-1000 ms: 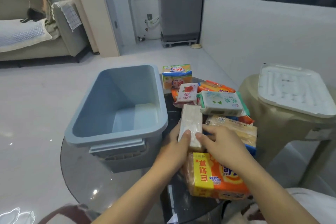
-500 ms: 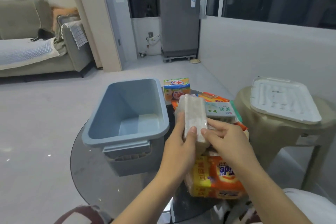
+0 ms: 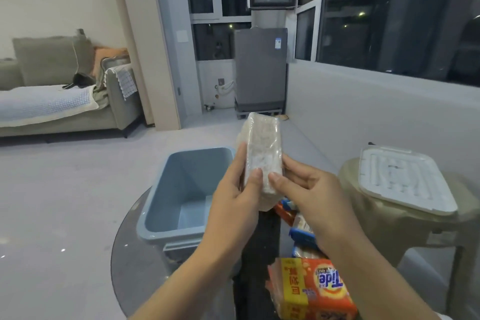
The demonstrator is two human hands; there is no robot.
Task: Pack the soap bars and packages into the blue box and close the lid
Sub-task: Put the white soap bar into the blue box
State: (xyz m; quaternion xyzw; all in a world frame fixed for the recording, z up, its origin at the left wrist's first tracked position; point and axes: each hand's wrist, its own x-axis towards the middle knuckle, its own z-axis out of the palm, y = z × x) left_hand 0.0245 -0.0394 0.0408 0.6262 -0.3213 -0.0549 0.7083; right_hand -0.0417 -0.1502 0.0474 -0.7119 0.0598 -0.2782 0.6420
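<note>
A pale soap bar in clear wrap is held upright in the air, just right of the blue box. My left hand grips its left side and my right hand grips its right side, thumbs on the front face. The blue box stands open on the round glass table with nothing visible inside. An orange and yellow Tide package lies near the front edge. Other soap packages lie partly hidden under my right hand. The white lid rests on a beige stool.
The glass table has a round edge at the left and front. The beige stool stands close to the right. A grey sofa and a grey appliance stand far back across open floor.
Both hands have lifted the wrapped soap bar from the pile up into the air and stood it upright. The camera has tilted upward, so more of the room shows.
</note>
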